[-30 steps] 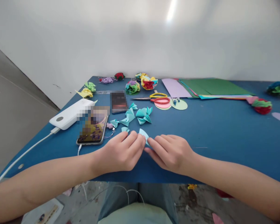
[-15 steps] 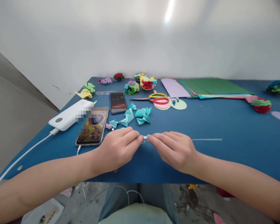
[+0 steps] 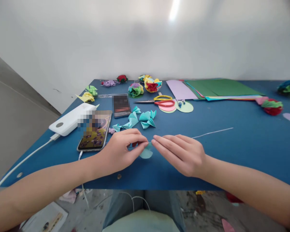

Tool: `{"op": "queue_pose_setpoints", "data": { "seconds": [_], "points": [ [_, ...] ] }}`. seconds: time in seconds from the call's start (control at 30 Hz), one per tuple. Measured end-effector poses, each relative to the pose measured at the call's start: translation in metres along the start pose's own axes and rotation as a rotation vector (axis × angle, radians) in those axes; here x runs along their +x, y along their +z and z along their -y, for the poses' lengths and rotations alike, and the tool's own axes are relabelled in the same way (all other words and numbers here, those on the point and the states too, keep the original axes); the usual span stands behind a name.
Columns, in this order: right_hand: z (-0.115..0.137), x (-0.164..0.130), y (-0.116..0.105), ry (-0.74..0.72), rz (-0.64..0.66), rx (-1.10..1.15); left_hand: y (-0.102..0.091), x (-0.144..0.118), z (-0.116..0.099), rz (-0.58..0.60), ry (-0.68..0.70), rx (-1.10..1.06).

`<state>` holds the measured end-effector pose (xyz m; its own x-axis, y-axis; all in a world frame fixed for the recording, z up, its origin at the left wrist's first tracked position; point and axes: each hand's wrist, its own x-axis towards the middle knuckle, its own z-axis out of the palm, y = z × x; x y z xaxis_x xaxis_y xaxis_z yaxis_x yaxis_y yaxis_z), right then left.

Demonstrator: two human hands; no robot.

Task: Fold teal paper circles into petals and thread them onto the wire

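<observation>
My left hand (image 3: 125, 150) pinches a small light-teal piece of paper (image 3: 146, 154) between thumb and fingertips; its rounded edge hangs below them. Something red shows in the gap inside that hand, too little of it to name. Close by on the right, my right hand (image 3: 181, 154) has its fingers pressed together, tips almost meeting the left ones. A thin white strand (image 3: 212, 132) runs out from behind it, slanting up to the right. Its grip on the strand is hidden. Folded teal paper pieces (image 3: 148, 119) lie just beyond both hands.
A phone (image 3: 95, 132), a white power bank (image 3: 72, 119) with a cable, and a second phone (image 3: 121, 105) lie to the left. Scissors (image 3: 163, 100) rest by paper ovals (image 3: 186, 107). Coloured sheets (image 3: 227, 88) and crumpled paper flowers (image 3: 153, 84) line the wall side of the blue table (image 3: 219, 158).
The teal paper piece now hangs visibly below my left fingertips, which have opened a gap in the hand. The strand's far end has tilted upward. My right hand has shifted slightly.
</observation>
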<state>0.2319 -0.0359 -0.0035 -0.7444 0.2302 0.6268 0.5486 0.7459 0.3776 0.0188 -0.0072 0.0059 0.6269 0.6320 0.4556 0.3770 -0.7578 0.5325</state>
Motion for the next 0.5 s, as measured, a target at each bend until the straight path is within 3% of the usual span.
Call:
{"op": "queue_pose_setpoints", "data": {
  "seconds": [0.5],
  "points": [
    [-0.0001,-0.0021,0.0023,-0.048,0.015,-0.062,-0.0001,0.0008,-0.0011,-0.002,-0.065,-0.092]
  ]
}}
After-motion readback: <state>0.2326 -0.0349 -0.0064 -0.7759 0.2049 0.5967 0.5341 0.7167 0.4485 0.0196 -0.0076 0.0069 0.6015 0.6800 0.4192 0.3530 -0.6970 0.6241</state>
